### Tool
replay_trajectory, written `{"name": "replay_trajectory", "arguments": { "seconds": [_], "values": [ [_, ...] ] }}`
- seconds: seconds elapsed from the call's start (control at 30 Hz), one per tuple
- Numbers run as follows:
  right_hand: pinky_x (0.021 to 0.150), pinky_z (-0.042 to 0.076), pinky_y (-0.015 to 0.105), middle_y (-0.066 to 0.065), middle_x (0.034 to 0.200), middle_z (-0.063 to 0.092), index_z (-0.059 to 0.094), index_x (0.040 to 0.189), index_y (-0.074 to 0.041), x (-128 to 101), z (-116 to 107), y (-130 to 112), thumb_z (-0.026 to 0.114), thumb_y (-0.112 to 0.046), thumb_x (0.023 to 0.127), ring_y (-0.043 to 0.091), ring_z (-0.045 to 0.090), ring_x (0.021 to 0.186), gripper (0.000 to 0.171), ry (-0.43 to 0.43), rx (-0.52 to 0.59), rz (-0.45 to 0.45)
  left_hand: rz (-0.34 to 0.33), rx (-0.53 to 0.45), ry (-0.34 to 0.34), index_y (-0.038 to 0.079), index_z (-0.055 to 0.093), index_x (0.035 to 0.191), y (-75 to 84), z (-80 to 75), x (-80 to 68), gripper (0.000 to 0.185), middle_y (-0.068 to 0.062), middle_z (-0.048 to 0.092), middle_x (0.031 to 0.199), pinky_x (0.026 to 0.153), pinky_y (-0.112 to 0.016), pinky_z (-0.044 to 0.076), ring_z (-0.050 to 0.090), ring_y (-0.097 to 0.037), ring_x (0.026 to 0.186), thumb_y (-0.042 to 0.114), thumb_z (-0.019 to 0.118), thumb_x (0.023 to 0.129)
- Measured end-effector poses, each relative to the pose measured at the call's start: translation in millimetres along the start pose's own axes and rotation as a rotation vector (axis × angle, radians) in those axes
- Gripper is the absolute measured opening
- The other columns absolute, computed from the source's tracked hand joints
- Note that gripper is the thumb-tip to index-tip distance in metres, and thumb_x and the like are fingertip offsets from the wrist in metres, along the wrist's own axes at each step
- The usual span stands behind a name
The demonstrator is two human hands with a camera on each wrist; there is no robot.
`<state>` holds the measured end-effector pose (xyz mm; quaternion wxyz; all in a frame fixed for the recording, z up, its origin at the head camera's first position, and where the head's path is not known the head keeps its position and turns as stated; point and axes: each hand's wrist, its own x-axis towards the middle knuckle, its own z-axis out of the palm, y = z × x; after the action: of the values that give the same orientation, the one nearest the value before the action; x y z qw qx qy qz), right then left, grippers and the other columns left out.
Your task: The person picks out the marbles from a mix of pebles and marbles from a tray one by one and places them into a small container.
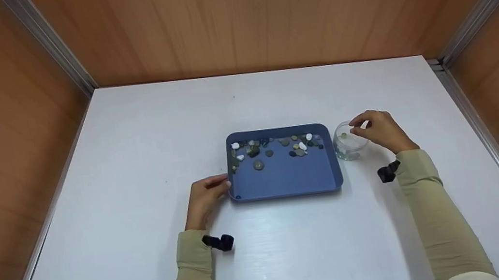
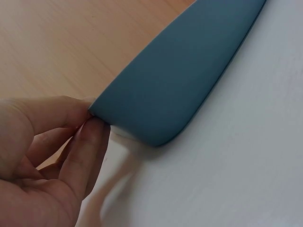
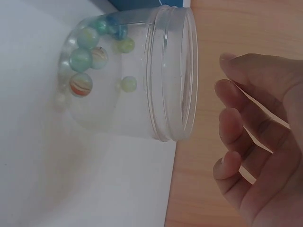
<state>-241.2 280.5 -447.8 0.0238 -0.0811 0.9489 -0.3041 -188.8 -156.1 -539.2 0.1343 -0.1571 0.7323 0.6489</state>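
A blue tray (image 1: 284, 179) holds several pebbles and stones along its far side. My left hand (image 1: 205, 199) pinches the tray's rim at the near left, as the left wrist view shows with the tray wall (image 2: 165, 80) at my fingertips. Right of the tray stands a clear plastic jar (image 3: 137, 109), uncapped, with several glass marbles (image 3: 81, 85) near its bottom. A pale greenish marble (image 3: 128, 84) shows higher inside, apart from that cluster. Over the jar's mouth is my right hand (image 1: 377, 130), its fingers loosely bent and nothing between them.
Among the stones in the tray are white pebbles (image 1: 302, 146), and a small dark round piece (image 1: 238, 197) lies in its near left corner. The white table (image 1: 294, 251) is bounded by wood-grain panels (image 1: 252, 17) at the back and sides.
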Motion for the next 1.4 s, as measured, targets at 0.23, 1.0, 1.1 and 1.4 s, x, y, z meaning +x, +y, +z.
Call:
{"name": "replay_trajectory", "arguments": {
  "seconds": [0.23, 1.0, 1.1, 1.4],
  "values": [
    [0.068, 0.045, 0.028, 0.017, 0.101, 0.068, 0.071, 0.106, -0.001, 0.8, 2.3, -0.5, 0.066, -0.012, 0.09, 0.023, 0.056, 0.08, 0.02, 0.002, 0.004, 0.001, -0.017, 0.0, -0.003, 0.005, 0.072, 0.111, -0.2, 0.5, 1.1, 0.028, -0.013, 0.068, 0.114, 0.087, -0.031, 0.053, 0.064, -0.019, 0.1, 0.01, 0.073, 0.083],
    [0.07, 0.046, 0.031, 0.016, 0.104, 0.067, 0.071, 0.107, -0.003, 12.1, 9.6, -17.9, 0.065, -0.013, 0.091, 0.026, 0.057, 0.084, 0.02, -0.028, 0.016, -0.02, 0.005, -0.012, -0.016, 0.005, 0.072, 0.111, -0.1, -0.8, -0.7, 0.029, -0.014, 0.067, 0.114, 0.088, -0.031, 0.053, 0.063, -0.02, 0.101, 0.009, 0.073, 0.082],
    [0.071, 0.047, 0.03, 0.016, 0.104, 0.067, 0.071, 0.107, -0.003, 14.4, 10.9, -20.6, 0.065, -0.013, 0.091, 0.026, 0.057, 0.085, 0.02, -0.028, 0.023, -0.017, 0.01, -0.009, -0.014, 0.005, 0.072, 0.111, -0.1, -0.7, -0.8, 0.029, -0.014, 0.067, 0.114, 0.088, -0.031, 0.053, 0.063, -0.02, 0.101, 0.009, 0.073, 0.083],
    [0.07, 0.048, 0.033, 0.015, 0.102, 0.067, 0.071, 0.108, -0.004, 19.9, 19.4, -28.6, 0.065, -0.011, 0.091, 0.027, 0.058, 0.083, 0.019, -0.036, 0.036, -0.036, 0.023, 0.002, -0.01, 0.005, 0.071, 0.111, 0.5, -0.5, -2.2, 0.029, -0.014, 0.068, 0.114, 0.087, -0.03, 0.053, 0.063, -0.021, 0.101, 0.009, 0.073, 0.082]
  ]
}}
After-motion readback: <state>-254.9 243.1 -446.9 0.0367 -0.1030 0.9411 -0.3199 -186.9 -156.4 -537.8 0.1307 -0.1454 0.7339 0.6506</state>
